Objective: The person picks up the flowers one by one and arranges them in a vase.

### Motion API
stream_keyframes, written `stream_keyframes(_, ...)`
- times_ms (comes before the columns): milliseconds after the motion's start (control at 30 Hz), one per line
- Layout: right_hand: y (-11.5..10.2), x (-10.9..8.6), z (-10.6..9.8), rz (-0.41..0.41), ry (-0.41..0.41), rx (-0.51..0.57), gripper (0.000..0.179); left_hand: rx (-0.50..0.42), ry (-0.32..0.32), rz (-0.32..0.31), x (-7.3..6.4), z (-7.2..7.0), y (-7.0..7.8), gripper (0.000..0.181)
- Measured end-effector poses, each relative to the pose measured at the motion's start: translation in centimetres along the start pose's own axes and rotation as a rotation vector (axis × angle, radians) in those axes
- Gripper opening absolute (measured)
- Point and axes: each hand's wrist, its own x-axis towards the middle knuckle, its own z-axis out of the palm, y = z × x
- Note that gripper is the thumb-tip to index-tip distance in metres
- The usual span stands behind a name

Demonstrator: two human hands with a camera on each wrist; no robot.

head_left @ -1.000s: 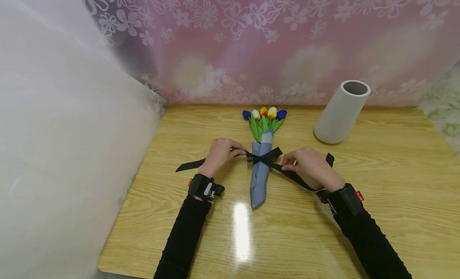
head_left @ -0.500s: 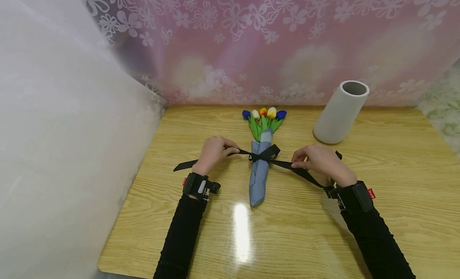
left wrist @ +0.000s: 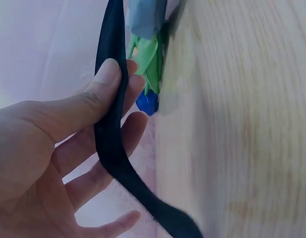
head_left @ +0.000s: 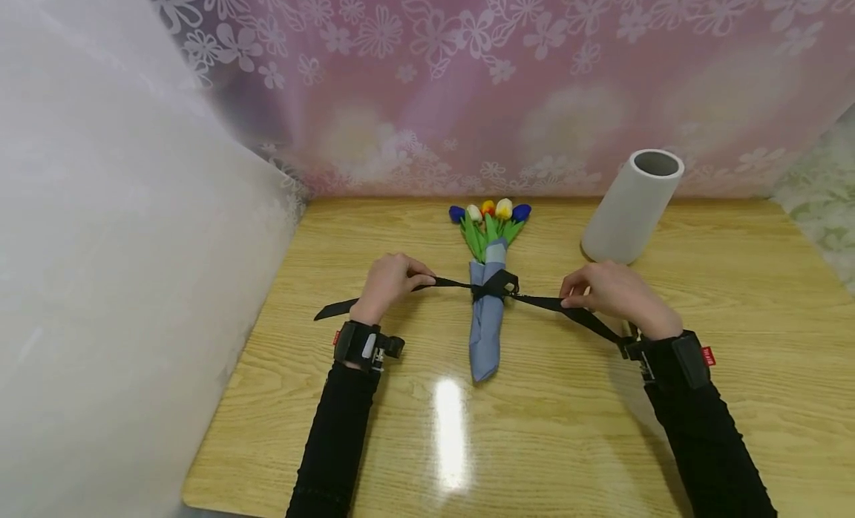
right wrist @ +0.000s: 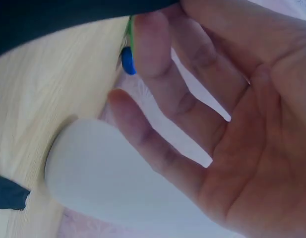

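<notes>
A small bouquet of tulips (head_left: 490,225), blue, white and orange-yellow, lies on the table with its stems rolled in blue-grey wrapping (head_left: 485,340). Round the wrapping's middle runs a black ribbon (head_left: 454,283), knotted on top with a small loop at the right of the knot. My left hand (head_left: 390,284) pinches the ribbon's left end between thumb and fingers, as the left wrist view shows closely. On the other side my right hand (head_left: 617,295) pinches the right end. Both lengths between hands and knot look taut. In the right wrist view, the right thumb's grip is partly hidden.
A white vase (head_left: 631,210) stands at the back right, just beyond my right hand. The wooden table (head_left: 374,444) ends at a pink floral curtain (head_left: 427,95) behind, and a white sheet hangs at the left.
My hands have moved apart, left hand leftward and right hand rightward, each drawing its ribbon end. The knot has become smaller and the loop has shrunk. The bouquet has barely shifted.
</notes>
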Motion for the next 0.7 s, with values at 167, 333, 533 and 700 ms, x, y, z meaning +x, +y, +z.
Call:
stream_keyframes(167,0.8,-0.3,-0.4,0.023,-0.063,0.024,0.006,-0.033,-0.058,-0.043,-0.1,-0.4,-0.5,0.017)
stream_keyframes(333,1.3,-0.6,-0.8,0.043,-0.096,0.059,0.007,-0.036,-0.063,-0.087,-0.4,-1.1,-1.5,0.018)
stream_keyframes(533,2.3,-1.0,-1.4,0.050,-0.130,0.111,0.010,-0.056,-0.088,-0.092,-0.7,-1.6,-2.0,0.018)
stream_keyframes(700,3.3,-1.4,-1.3,0.064,-0.147,0.140,0.010,-0.061,-0.113,-0.114,-1.0,-1.9,-2.4,0.018)
